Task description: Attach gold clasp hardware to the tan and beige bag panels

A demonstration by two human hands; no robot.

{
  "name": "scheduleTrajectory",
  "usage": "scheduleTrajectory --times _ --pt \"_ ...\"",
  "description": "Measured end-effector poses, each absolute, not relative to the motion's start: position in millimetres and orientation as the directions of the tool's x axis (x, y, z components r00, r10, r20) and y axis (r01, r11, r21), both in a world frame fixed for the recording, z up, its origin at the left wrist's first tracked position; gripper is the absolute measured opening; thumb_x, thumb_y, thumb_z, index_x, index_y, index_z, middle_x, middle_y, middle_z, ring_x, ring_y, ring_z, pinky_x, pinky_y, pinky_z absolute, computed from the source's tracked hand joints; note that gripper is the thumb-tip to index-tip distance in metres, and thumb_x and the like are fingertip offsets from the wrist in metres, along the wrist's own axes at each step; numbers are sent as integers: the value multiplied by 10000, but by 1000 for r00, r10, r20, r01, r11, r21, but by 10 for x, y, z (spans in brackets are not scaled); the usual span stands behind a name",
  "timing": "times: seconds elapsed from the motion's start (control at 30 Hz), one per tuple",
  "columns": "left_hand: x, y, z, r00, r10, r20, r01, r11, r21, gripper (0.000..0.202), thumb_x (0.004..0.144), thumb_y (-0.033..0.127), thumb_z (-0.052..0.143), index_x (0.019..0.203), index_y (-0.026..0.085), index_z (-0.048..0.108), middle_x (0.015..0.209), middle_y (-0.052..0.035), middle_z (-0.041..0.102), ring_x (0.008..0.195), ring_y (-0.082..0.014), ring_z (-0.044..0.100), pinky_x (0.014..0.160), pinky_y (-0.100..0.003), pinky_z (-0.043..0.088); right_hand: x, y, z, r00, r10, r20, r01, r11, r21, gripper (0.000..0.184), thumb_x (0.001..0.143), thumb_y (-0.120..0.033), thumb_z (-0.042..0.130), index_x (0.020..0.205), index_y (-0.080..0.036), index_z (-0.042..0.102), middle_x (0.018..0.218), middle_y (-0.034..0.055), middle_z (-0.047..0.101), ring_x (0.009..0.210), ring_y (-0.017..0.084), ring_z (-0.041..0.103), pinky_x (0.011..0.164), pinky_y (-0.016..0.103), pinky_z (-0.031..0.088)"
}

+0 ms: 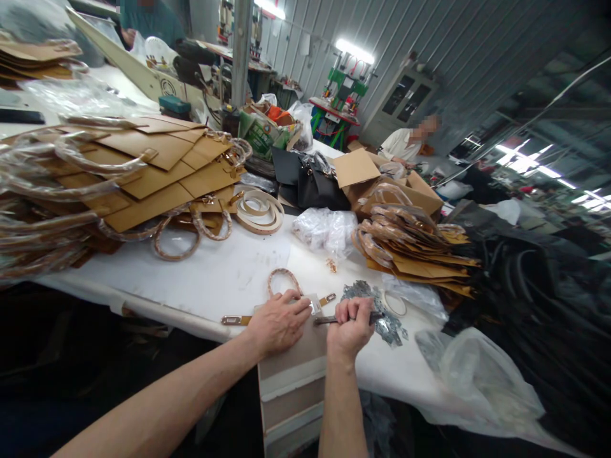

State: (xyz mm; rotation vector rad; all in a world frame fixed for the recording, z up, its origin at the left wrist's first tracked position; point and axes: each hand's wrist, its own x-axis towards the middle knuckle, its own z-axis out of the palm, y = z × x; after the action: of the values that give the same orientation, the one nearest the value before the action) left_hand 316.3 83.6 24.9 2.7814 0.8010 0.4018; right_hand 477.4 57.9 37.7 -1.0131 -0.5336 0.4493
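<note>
A handbag panel (286,374) with pale, layered-looking edges lies over the table's front edge and hangs down towards me. My left hand (281,323) presses on its upper part, fingers bent together and holding it against the table. Beyond those fingers stands a plastic-wrapped round handle (282,272). Straps with metal fittings stick out on both sides, a left strap (233,320) and a right strap (328,299). My right hand (352,324) is closed around a slim dark metal hand tool (325,320), its tip beside the panel; its exact kind is unclear.
Small grey metal plates (358,290) lie heaped beyond my right hand, near gold-coloured fittings (331,265). Stacked tan bag panels (157,143) fill the left; another stack (415,251) stands right. A strap roll (260,210), plastic bags (324,229) and a carton (356,168) sit behind. Co-workers are farther off.
</note>
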Motion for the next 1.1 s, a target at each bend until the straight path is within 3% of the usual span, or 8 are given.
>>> scheduleTrajectory --times 0.17,0.33,0.43,0.5,0.63,0.83,1.1 --pt "3169 840 262 818 544 188 486 -828 279 223 1003 286 520 1209 230 588 1304 -46 617 1255 -282 467 937 -427 431 4682 509 377 769 563 304 -26 502 -864 365 974 -345 616 703 -215 409 643 -84 331 486 75 356 461 215 283" --pt "3167 832 263 815 547 189 493 -827 271 219 996 296 537 1202 234 581 1304 -39 612 1242 -281 466 926 -426 440 4641 416 319 702 614 360 20 489 -872 264 991 -426 623 867 -231 495 822 -44 464 683 116 540 680 280 476" --pt "3164 827 250 820 540 189 488 -833 261 223 997 306 537 1202 231 580 1309 -41 606 1243 -284 460 928 -434 444 4641 395 274 673 636 377 52 468 -882 260 1005 -439 624 899 -235 504 856 -33 536 656 125 584 671 312 511" --pt "3167 826 237 820 540 189 489 -833 259 229 999 304 533 1210 230 579 1316 -45 600 1242 -284 455 922 -431 447 4655 403 254 670 651 356 37 450 -892 253 1001 -421 638 897 -233 505 775 -54 535 540 101 531 549 258 455" --pt "3182 833 218 819 545 178 493 -828 269 240 998 290 529 1228 239 580 1327 -49 598 1254 -282 445 928 -431 443 4714 435 257 681 684 262 -101 442 -891 288 975 -409 652 832 -235 472 603 -112 393 394 56 283 396 192 223" --pt "3179 843 241 822 542 176 487 -829 275 234 1012 292 494 1221 232 581 1350 -35 606 1251 -280 456 924 -441 447 4797 415 333 684 674 280 -186 532 -826 411 981 -383 532 657 -222 335 546 -97 274 414 79 209 404 218 218" --pt "3175 840 253 818 548 175 490 -823 287 258 988 289 526 1236 249 587 1363 -44 602 1267 -281 453 943 -431 459 4729 445 318 743 603 289 -143 565 -812 458 1022 -370 475 647 -224 257 525 -102 206 397 82 142 388 219 179"
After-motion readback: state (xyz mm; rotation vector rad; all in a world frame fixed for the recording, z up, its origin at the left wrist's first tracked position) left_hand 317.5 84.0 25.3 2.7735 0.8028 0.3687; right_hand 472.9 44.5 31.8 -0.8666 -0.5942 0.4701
